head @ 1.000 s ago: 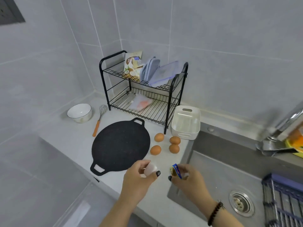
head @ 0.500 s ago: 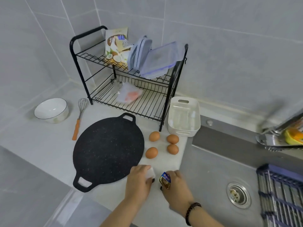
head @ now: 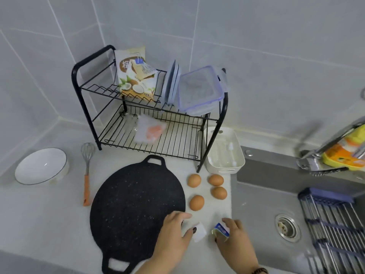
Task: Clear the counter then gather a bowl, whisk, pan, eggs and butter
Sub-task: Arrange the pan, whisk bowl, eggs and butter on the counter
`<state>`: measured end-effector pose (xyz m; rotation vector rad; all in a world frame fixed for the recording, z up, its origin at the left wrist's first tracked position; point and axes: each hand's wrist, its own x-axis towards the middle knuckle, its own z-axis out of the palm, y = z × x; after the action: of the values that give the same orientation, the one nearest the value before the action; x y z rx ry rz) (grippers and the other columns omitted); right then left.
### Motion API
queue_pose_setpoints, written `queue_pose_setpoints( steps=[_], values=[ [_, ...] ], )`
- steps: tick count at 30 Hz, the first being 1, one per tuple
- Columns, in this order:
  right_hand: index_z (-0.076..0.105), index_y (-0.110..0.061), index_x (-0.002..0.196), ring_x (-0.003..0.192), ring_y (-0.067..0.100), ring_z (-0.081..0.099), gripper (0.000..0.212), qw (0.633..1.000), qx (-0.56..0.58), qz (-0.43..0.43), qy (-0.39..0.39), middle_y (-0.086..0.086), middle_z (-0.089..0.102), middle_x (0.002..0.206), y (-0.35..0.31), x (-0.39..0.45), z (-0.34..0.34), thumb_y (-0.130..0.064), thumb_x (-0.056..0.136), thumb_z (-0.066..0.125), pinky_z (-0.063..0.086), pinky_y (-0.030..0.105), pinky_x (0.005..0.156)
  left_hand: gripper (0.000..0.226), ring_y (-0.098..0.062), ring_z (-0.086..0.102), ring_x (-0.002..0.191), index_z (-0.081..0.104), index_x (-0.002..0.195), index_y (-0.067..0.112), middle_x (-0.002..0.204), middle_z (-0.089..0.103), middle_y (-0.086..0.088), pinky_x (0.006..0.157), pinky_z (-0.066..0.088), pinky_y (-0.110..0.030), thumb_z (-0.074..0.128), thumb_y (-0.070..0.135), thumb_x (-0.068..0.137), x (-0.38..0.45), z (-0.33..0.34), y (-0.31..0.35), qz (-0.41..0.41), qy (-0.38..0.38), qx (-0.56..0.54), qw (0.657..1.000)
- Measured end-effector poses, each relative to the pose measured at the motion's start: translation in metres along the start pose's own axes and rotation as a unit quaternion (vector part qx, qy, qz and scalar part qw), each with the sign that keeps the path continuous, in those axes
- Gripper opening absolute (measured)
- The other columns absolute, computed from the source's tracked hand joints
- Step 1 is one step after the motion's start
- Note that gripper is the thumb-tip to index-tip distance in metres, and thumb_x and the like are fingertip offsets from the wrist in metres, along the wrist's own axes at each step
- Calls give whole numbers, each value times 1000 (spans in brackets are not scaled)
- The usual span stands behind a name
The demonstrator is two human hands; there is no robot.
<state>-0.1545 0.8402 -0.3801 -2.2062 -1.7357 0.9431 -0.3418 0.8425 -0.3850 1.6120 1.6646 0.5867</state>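
Observation:
A black flat pan (head: 136,210) lies on the counter. To its left are a white bowl (head: 40,166) and a whisk (head: 87,173) with an orange handle. Several brown eggs (head: 196,202) sit to the pan's right. At the counter's front, my left hand (head: 175,236) holds a small white piece (head: 199,232) down on the counter by the pan's rim. My right hand (head: 235,242) pinches a small butter portion (head: 221,231) in blue and gold wrap, low at the counter.
A black two-tier wire rack (head: 150,123) stands at the back with a snack bag, lids, a plastic container and a pouch. A white tray (head: 225,153) sits beside it. The sink (head: 272,214) with drain and a blue roll-up rack (head: 335,232) lies right. A faucet (head: 325,147) is beyond.
Both hands have come down from above the counter to its surface, with the white piece and the butter portion. The view moved closer and lower over the counter.

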Motion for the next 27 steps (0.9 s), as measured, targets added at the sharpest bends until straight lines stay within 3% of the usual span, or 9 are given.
queue_pose_setpoints(
  steps=[2, 6, 10, 14, 19, 22, 25, 27],
  values=[
    [54, -19, 126, 92, 18, 61, 48, 999, 18, -17, 25, 1, 47, 121, -14, -5, 1, -21, 81, 69, 44, 25, 78, 27, 3, 48, 111, 59, 118, 34, 114, 51, 24, 96, 40, -13, 62, 28, 91, -1, -19, -5, 5, -7, -22, 1000],
    [51, -28, 123, 70, 4, 59, 45, 993, -21, -117, -11, -11, 45, 115, -53, -14, -10, -28, 82, 69, 47, 21, 79, 23, 9, 58, 98, 62, 106, 37, 106, 63, 22, 85, 44, -6, 62, 18, 92, -6, -55, -13, -28, 6, -64, 998],
    [46, -33, 122, 80, 2, 59, 37, 964, -86, -238, -77, -21, 36, 114, -93, -18, -34, -32, 88, 61, 40, 6, 76, 22, 8, 61, 97, 61, 104, 38, 105, 65, 24, 82, 44, -1, 61, 18, 93, -12, -86, -17, -80, 40, -100, 991],
    [45, -35, 127, 88, 4, 58, 39, 934, -134, -301, -135, -21, 36, 118, -122, -7, -50, -33, 91, 59, 46, 13, 84, 20, 7, 60, 93, 60, 104, 38, 102, 63, 25, 74, 44, 0, 61, 21, 93, -21, -114, -22, -135, 80, -104, 982],
    [51, -37, 113, 85, 0, 60, 28, 937, -94, -299, -155, -25, 42, 109, -151, 14, -39, -27, 89, 62, 47, 11, 79, 16, 5, 61, 90, 59, 99, 40, 98, 64, 24, 65, 42, -3, 62, 26, 92, -26, -143, -41, -190, 126, -120, 966],
    [53, -40, 102, 80, -2, 61, 23, 947, -37, -278, -154, -20, 50, 108, -179, 17, -19, -27, 87, 62, 51, 19, 75, 13, 1, 64, 89, 63, 99, 34, 95, 69, 17, 68, 41, -4, 61, 24, 93, -26, -164, -60, -211, 163, -169, 949],
    [54, -38, 98, 75, -5, 58, 20, 948, 6, -279, -154, -15, 55, 105, -215, 16, 6, -22, 88, 63, 43, 7, 68, 10, -3, 67, 87, 64, 95, 31, 91, 72, 12, 81, 46, -13, 60, 23, 94, -19, -193, -79, -223, 192, -216, 931],
    [56, -37, 98, 69, -2, 57, 18, 946, 22, -276, -167, -14, 57, 102, -239, 18, 25, -24, 88, 63, 41, 7, 65, 11, -4, 67, 84, 64, 93, 29, 88, 72, 11, 84, 50, -21, 57, 21, 95, -11, -213, -95, -225, 213, -222, 925]
  ],
)
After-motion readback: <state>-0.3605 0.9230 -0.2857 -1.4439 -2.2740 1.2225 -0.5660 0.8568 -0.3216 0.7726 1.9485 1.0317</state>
